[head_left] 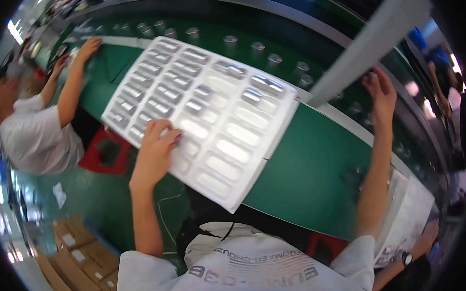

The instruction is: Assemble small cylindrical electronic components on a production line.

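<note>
A white plastic tray [225, 146] with rows of oblong pockets lies at a slant on the green table. Silver metal cylinders [174, 77] lie in its left and far pockets, while many pockets on the nearer right side hold none. My left hand [154, 152] is over the tray's near left edge, its fingers curled down at the pockets; what they hold, if anything, is hidden. Off to the right, my right hand [382, 93] is raised by the conveyor beside a grey post. Its fingers are bent but apart, with nothing visible in them.
Several upright metal cylinders [230, 42] stand on the green conveyor belt [212, 44] behind the tray. A grey post [364, 38] rises at its edge. A co-worker [37, 124] sits at left; another person's watch-wearing arm [415, 252] is beside a second tray [405, 215]. Cardboard boxes [86, 253] stand lower left.
</note>
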{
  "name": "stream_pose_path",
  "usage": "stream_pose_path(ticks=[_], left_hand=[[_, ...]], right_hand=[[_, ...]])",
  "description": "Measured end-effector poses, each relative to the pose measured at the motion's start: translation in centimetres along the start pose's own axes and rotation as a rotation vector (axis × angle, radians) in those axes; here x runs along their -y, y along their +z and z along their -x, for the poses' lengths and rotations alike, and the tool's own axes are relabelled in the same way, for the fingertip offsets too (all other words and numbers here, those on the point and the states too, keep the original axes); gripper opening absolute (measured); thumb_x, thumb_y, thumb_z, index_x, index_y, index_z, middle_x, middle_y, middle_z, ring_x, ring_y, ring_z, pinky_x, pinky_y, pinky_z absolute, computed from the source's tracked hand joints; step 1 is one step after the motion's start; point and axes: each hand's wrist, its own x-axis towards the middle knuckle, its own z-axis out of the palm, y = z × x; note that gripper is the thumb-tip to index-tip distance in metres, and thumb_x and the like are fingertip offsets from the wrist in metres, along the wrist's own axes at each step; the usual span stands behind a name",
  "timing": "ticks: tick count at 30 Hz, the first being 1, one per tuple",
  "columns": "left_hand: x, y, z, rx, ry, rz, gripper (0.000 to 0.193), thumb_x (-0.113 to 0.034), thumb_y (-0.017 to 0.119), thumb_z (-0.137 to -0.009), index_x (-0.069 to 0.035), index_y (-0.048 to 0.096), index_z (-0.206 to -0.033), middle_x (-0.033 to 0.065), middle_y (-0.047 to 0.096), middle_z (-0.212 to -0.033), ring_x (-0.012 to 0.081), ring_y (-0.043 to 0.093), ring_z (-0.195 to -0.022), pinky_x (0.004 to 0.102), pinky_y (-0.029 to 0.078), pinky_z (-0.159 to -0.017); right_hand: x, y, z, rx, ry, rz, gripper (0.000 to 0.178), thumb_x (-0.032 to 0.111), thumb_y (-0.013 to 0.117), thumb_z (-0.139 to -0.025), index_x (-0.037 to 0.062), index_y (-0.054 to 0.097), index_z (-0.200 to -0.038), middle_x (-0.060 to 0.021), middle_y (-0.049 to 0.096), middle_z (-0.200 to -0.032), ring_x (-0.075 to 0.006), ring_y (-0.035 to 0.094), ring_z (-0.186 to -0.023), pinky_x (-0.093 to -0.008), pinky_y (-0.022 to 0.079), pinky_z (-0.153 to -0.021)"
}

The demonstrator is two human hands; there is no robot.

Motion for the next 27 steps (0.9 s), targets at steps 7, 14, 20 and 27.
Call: stream_pose_path(ticks=[7,14,20,27], left_hand=[[-0.6,-0.8,0.7,-0.003,0.027,0.047,0.040,0.010,0.067,-0.076,0.000,0.063,-0.114,0.0149,0.064,-0.136,0.0409,0.052,-0.133,0.0448,0.044,-0.109],[-5.5,2.7,0.4,-0.224,0.091,0.704,0.032,0.000,0.071,-0.081,0.001,0.063,-0.112,0.0172,0.061,-0.114,0.0349,0.068,-0.110,0.0469,0.051,-0.104],[-16.8,8.6,0.2,0.087,-0.135,1.502,0.052,0.005,0.059,-0.083,0.003,0.058,-0.135,0.0109,0.055,-0.108,0.0184,0.060,-0.095,0.0360,0.055,-0.086],[-19.8,11.7,0.5,0.454,-0.158,1.445,0.064,-0.001,0.062,-0.099,0.002,0.037,-0.158,0.0078,0.057,-0.109,0.0120,0.057,-0.094,0.0251,0.050,-0.085]], right_hand=[[7.6,3.2,16.8,0.143,0.452,-0.881,0.036,0.017,0.065,-0.104,0.0005,0.057,-0.135,-0.0176,0.065,-0.126,-0.0239,0.066,-0.104,-0.0309,0.055,-0.091],[6.9,4.1,22.0,0.155,0.549,-0.969,0.037,0.005,0.067,-0.098,0.0026,0.058,-0.134,-0.0191,0.060,-0.134,-0.0285,0.066,-0.115,-0.0348,0.058,-0.096],[6.4,5.4,24.2,0.110,0.511,-0.915,0.028,0.001,0.070,-0.094,0.0020,0.062,-0.121,-0.0179,0.062,-0.133,-0.0273,0.067,-0.114,-0.0352,0.057,-0.094],[8.6,5.4,25.1,0.124,0.228,-0.516,0.034,-0.010,0.078,-0.082,-0.0027,0.064,-0.112,-0.0252,0.069,-0.125,-0.0246,0.066,-0.113,-0.0339,0.054,-0.095]])
